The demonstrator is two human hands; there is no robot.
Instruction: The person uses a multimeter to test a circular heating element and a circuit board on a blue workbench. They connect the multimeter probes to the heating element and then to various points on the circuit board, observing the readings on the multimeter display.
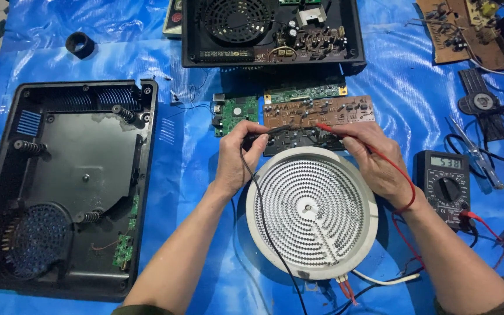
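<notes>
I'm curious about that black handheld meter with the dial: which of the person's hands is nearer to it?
Right. The right hand, holding a red probe, lies just left of the black meter. The left hand, holding a black probe, lies farther left, across the round white heating coil.

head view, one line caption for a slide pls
Two hands press black and red probes to a brown circuit board above a round heating coil.

The left hand pinches a black probe and the right hand a red probe, both tips meeting on the brown circuit board above the round heating coil. A black multimeter lies just right of the coil, and an open black housing lies well left on the blue tarp.
</notes>
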